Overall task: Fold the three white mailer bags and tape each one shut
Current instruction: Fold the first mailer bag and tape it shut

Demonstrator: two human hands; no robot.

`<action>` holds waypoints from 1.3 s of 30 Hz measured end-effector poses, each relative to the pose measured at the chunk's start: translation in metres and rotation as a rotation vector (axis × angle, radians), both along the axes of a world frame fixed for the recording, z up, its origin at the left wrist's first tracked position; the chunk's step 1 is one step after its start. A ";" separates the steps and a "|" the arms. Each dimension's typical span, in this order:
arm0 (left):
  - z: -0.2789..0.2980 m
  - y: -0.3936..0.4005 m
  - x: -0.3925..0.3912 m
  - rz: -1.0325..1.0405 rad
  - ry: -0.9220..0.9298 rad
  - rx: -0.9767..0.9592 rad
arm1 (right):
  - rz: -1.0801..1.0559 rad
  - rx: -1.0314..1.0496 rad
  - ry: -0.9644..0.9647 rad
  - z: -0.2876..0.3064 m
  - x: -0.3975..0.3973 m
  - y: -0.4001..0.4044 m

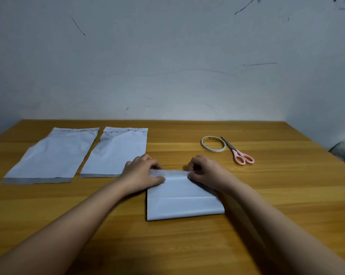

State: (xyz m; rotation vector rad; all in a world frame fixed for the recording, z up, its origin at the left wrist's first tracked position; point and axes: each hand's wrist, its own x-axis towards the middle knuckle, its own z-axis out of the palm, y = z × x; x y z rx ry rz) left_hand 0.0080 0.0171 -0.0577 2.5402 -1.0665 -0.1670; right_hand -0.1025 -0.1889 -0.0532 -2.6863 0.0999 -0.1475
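Observation:
A white mailer bag (pixel 184 201) lies folded over near the table's middle, its folded flap along the far edge. My left hand (pixel 143 173) grips the flap's left corner and my right hand (pixel 206 171) grips its right corner, fingers curled on the plastic. Two more white mailer bags lie flat and unfolded at the left: one far left (pixel 50 155) and one beside it (pixel 116 151), its near right corner hidden under my left hand. A roll of tape (pixel 213 144) lies at the back right.
Pink-handled scissors (pixel 239 152) lie just right of the tape roll. The wooden table (pixel 286 185) meets a pale wall at the back. A grey object (pixel 344 153) shows past the table's right edge.

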 end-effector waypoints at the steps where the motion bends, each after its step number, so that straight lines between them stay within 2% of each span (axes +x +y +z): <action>1: 0.001 0.001 0.000 0.000 0.011 -0.018 | -0.007 0.034 -0.036 -0.001 -0.001 0.000; 5: 0.002 0.002 -0.006 -0.013 0.020 -0.135 | -0.018 0.083 -0.153 -0.004 -0.006 0.000; 11: -0.002 0.007 -0.010 -0.139 -0.167 -0.162 | 0.125 -0.200 -0.254 -0.007 -0.016 -0.004; 16: -0.005 0.019 -0.008 -0.231 -0.119 -0.162 | 0.177 -0.261 -0.270 -0.013 -0.023 -0.007; 20: -0.003 0.029 -0.009 -0.250 -0.016 -0.139 | 0.166 -0.204 -0.188 -0.010 -0.027 -0.011; 24: -0.001 0.032 -0.009 -0.200 0.127 -0.215 | 0.054 -0.009 -0.019 -0.004 -0.030 -0.008; 33: -0.003 0.017 -0.008 0.017 0.198 -0.325 | -0.115 0.108 -0.041 -0.004 -0.024 0.003; 36: -0.003 0.016 -0.007 0.019 0.280 -0.340 | -0.112 0.223 -0.047 -0.004 -0.025 0.003; 39: -0.004 0.018 -0.005 -0.010 0.276 -0.289 | -0.090 0.263 -0.040 -0.003 -0.028 0.001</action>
